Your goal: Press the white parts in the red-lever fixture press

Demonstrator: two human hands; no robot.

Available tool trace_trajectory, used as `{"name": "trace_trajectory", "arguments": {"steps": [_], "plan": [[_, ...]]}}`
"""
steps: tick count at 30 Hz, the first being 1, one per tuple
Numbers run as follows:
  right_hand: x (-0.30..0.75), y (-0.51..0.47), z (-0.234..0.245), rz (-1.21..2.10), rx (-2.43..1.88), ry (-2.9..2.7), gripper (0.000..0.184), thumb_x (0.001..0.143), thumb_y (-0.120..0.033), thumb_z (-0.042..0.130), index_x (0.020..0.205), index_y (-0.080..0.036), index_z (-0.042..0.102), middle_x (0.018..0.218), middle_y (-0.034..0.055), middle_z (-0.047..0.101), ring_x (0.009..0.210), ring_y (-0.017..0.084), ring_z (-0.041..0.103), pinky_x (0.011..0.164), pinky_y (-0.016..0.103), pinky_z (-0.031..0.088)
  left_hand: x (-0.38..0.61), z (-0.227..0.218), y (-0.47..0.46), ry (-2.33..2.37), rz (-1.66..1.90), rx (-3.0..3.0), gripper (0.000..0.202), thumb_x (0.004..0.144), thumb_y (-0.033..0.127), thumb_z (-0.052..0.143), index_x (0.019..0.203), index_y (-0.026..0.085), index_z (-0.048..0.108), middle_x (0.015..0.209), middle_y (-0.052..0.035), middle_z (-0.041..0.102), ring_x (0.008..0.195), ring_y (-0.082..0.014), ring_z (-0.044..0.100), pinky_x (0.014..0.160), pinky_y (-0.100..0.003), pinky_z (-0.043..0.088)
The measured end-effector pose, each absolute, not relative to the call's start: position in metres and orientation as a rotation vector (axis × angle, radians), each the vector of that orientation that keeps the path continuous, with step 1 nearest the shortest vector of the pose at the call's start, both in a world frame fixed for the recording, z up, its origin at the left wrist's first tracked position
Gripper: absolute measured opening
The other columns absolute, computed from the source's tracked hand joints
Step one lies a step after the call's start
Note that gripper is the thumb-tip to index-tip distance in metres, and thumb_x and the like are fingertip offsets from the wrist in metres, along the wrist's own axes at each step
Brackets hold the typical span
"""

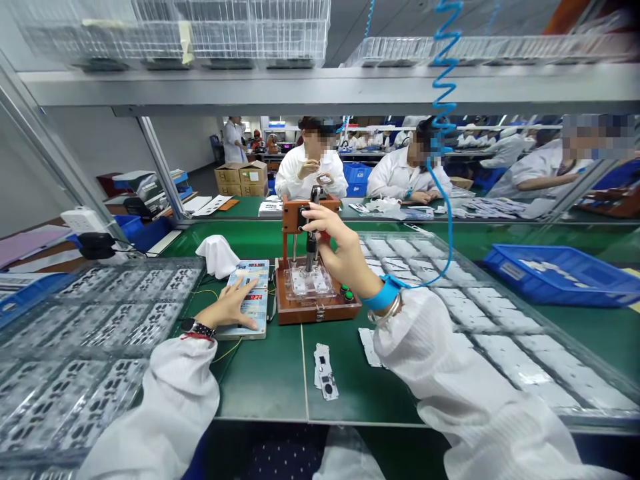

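Note:
My left hand (233, 308) lies with spread fingers on a pair of white and blue meters (258, 308) with red digits. My right hand (340, 247) curls around the black clamp lever (311, 245) of a brown test fixture (316, 313), its fingers at the upper part. A blue wrist strap (387, 292) with a coiled cord circles that wrist. Under the fixture's clear plate lie white pieces, partly hidden. On the green bench in front of it, a white circuit board (327, 377) with black parts overlaps another. More white boards (369, 347) lie beside my right sleeve.
Clear trays of boards stand on the left (95, 327) and right (480, 320). A blue bin (560, 273) sits at the far right, and a white cloth (218, 256) behind the meters. A shelf beam (300, 87) crosses overhead. Several people in white coats work opposite.

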State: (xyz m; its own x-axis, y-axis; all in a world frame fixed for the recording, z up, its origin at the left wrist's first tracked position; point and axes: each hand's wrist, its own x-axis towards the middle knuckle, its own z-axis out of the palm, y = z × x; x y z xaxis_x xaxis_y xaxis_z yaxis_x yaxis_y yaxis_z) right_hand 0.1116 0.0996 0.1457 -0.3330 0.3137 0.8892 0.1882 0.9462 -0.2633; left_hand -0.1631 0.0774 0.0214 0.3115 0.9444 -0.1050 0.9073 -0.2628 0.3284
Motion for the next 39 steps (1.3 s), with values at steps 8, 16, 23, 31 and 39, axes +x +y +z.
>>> {"name": "trace_trajectory", "arguments": {"steps": [8, 16, 23, 31, 39], "plan": [[0.113, 0.098, 0.149, 0.126, -0.367, -1.930, 0.025, 0.083, -0.007, 0.041, 0.091, -0.023, 0.059, 0.113, 0.0053, 0.062, 0.123, 0.022, 0.048, 0.104, 0.048, 0.040, -0.159, 0.020, 0.081, 1.622, 0.087, 2.265, 0.109, 0.060, 0.060, 0.072, 0.148, 0.026, 0.017, 0.153, -0.0118, 0.013, 0.140, -0.0366, -0.002, 0.109, -0.056, 0.006], [0.113, 0.096, 0.147, 0.304, -0.343, -1.886, 0.021, 0.084, -0.010, 0.045, 0.090, -0.023, 0.059, 0.113, 0.0043, 0.061, 0.127, 0.023, 0.043, 0.104, 0.048, 0.038, -0.172, 0.014, 0.079, 1.648, 0.271, 2.288, 0.100, 0.068, 0.066, 0.064, 0.147, 0.026, 0.018, 0.153, -0.0107, 0.016, 0.140, -0.0349, 0.004, 0.110, -0.049, 0.013], [0.120, 0.101, 0.147, 0.694, -0.225, -1.797, 0.006, 0.083, -0.019, 0.059, 0.083, -0.025, 0.062, 0.107, 0.0008, 0.065, 0.130, 0.022, 0.040, 0.110, 0.047, 0.031, -0.189, 0.030, 0.078, 1.718, 0.041, 2.191, 0.106, 0.063, 0.065, 0.069, 0.147, 0.024, 0.018, 0.154, -0.0140, 0.010, 0.140, -0.0379, 0.003, 0.110, -0.050, 0.014], [0.111, 0.102, 0.144, 0.661, -0.222, -1.694, 0.007, 0.084, -0.025, 0.060, 0.077, -0.025, 0.061, 0.097, 0.0029, 0.066, 0.124, 0.023, 0.046, 0.105, 0.046, 0.035, -0.185, 0.045, 0.079, 1.657, -0.126, 2.145, 0.116, 0.056, 0.064, 0.074, 0.148, 0.024, 0.015, 0.154, -0.0133, 0.005, 0.139, -0.0377, -0.004, 0.111, -0.049, 0.011], [0.111, 0.103, 0.141, 0.638, -0.215, -1.695, 0.009, 0.086, -0.020, 0.057, 0.079, -0.025, 0.060, 0.098, 0.0033, 0.064, 0.124, 0.022, 0.044, 0.105, 0.046, 0.035, -0.189, 0.037, 0.092, 1.619, -0.130, 2.160, 0.121, 0.052, 0.066, 0.075, 0.148, 0.028, 0.012, 0.155, -0.0127, 0.004, 0.138, -0.0408, -0.004, 0.110, -0.053, 0.012]]}}
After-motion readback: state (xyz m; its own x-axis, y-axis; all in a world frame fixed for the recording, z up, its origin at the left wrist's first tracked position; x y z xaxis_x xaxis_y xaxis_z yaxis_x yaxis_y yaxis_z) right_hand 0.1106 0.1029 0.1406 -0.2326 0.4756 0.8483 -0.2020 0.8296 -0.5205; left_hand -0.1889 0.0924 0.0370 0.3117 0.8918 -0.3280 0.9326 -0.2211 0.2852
